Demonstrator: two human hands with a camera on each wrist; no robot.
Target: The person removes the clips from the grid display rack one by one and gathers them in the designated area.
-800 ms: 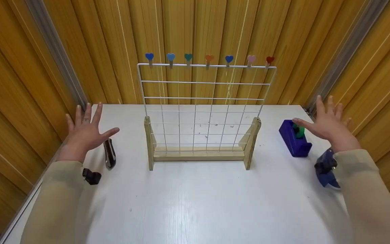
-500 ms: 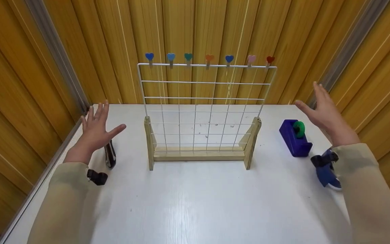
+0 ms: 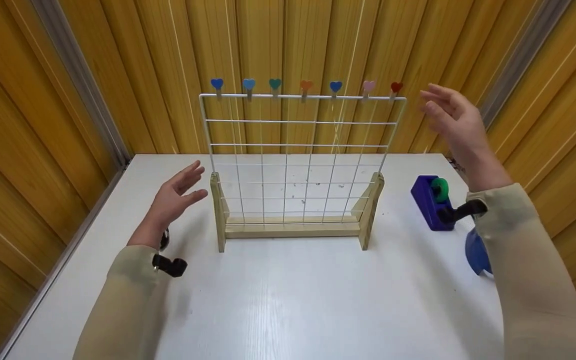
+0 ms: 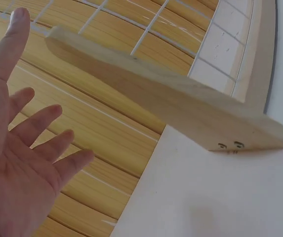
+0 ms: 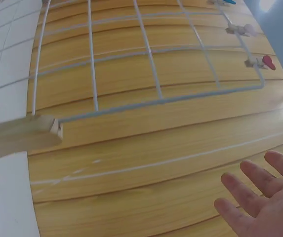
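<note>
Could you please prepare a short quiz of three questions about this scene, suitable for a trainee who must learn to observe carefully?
1. True or false: the left hand is gripping the wooden stand.
2. Count: in the head view, how many heart clips are on the top bar of the wire grid?
3. Multiple choice: which colour is the clip nearest to the right hand?
A) green
B) orange
C) red

Key:
1. False; the left wrist view shows the hand apart from the stand, holding nothing.
2. Seven.
3. C; the red clip is at the grid's right end.
</note>
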